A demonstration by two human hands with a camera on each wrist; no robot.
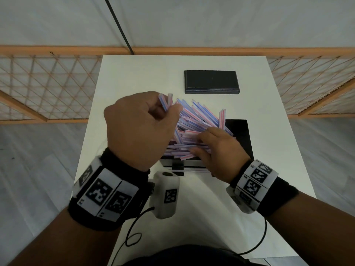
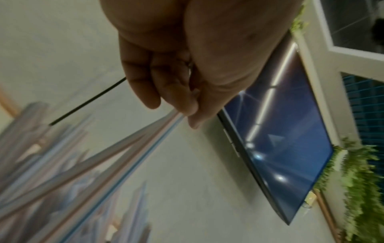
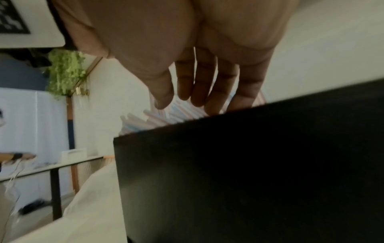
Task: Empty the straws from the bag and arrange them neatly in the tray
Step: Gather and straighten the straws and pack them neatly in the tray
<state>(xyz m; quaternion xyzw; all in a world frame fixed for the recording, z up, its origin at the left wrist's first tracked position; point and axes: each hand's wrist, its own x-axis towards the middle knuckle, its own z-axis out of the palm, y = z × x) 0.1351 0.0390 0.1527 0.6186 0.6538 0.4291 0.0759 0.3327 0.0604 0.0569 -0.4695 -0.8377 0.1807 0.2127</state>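
Striped pink-and-blue straws [image 1: 194, 121] lie heaped in a loose tangle over my black tray [image 1: 239, 137] on the white table [image 1: 134, 73]. My left hand [image 1: 138, 129] pinches a few straws, lifted at the heap's left. My right hand [image 1: 219, 150] rests flat, fingers [image 3: 199, 85] straight, on the near straws. Farther off lies a black lid [image 1: 211, 81].

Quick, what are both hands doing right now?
Left hand: fingers curled, pinching a few straws lifted from the pile.
Right hand: open, straight fingers resting on the straw pile in the tray.
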